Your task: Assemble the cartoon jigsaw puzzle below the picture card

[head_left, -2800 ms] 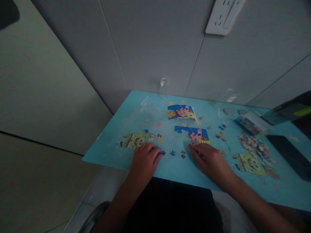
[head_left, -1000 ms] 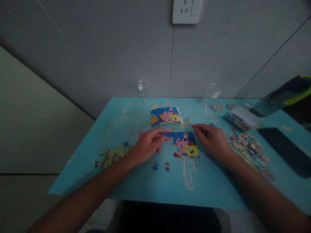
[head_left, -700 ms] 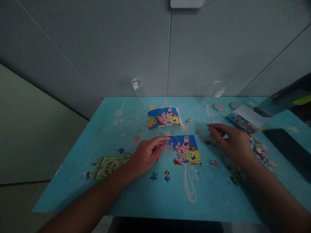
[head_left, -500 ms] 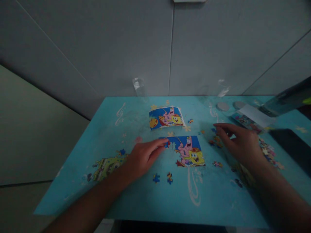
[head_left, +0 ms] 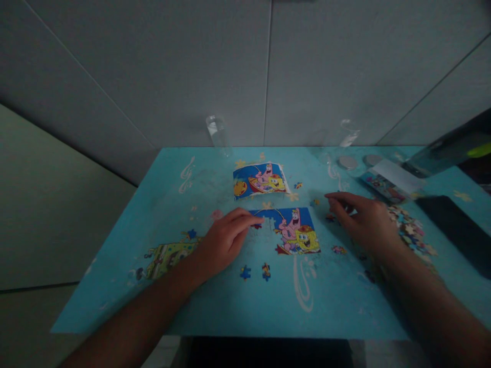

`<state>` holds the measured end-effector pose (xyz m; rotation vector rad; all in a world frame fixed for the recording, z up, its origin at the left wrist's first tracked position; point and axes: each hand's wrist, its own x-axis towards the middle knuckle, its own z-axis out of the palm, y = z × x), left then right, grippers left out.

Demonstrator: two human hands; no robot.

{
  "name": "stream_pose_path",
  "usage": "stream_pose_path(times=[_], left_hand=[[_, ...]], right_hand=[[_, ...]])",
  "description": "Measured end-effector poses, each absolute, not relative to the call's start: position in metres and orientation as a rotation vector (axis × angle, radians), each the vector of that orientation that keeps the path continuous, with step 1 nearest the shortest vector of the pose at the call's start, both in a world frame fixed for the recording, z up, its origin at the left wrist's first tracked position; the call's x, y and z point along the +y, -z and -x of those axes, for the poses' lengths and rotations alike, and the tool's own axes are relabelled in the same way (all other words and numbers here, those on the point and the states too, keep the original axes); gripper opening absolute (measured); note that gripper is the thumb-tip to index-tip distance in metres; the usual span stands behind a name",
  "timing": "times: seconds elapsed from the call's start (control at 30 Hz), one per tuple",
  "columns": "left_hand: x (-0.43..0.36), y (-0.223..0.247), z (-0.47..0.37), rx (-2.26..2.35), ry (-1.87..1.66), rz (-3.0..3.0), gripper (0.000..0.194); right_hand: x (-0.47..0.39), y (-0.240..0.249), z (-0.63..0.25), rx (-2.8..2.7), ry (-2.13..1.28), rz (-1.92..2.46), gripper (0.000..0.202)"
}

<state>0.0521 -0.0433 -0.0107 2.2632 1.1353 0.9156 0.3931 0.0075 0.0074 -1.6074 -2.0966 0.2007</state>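
Note:
My left hand (head_left: 228,237) is at the left side of a partly joined jigsaw puzzle (head_left: 303,230) with a yellow and a pink cartoon figure on blue. Its fingers are closed, and a small red puzzle piece (head_left: 256,226) shows just under the index fingertip. To the right of the puzzle, my right hand (head_left: 368,217) hovers low with thumb and index finger pinched; what lies between them is hidden. Loose pieces (head_left: 338,250) lie by it. Two more, a blue piece (head_left: 245,272) and a patterned piece (head_left: 266,271), rest in front of the puzzle.
Behind the puzzle lies a matching picture sheet (head_left: 261,181). A yellow joined section (head_left: 171,258) is partly behind my left arm. At right are a pile of pieces (head_left: 412,230), a dark flat object (head_left: 456,230), a folded card (head_left: 395,179) and round lids (head_left: 347,162). Clear tubes (head_left: 218,134) stand by the wall.
My left index finger now lies further over the red piece, covering more of it. My right hand has shifted slightly left, and the blue piece by its fingertips no longer shows.

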Motion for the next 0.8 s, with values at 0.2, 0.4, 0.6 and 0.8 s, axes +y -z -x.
stream_pose_path(times=[0.2,0.4,0.6,0.8], left_hand=[[-0.0428,0.0117,-0.0529,1.167,-0.881,-2.279,0.035],[-0.0437,0.0116,-0.0523,1.183,-0.835,-2.294,0.034],[-0.0447,0.0139,-0.0506,1.216,-0.785,-2.324,0.035],[-0.0447,0.0145,-0.0507,1.207,-0.753,-2.349,0.034]], right_hand=[[0.0067,-0.0064,-0.3932,-2.094,-0.255,1.610,0.029],[0.0077,-0.0060,-0.3993,-2.061,-0.205,1.634,0.031],[0.0076,-0.0061,-0.3985,-2.070,-0.218,1.632,0.031],[0.0061,-0.0066,-0.3970,-2.060,-0.243,1.630,0.030]])
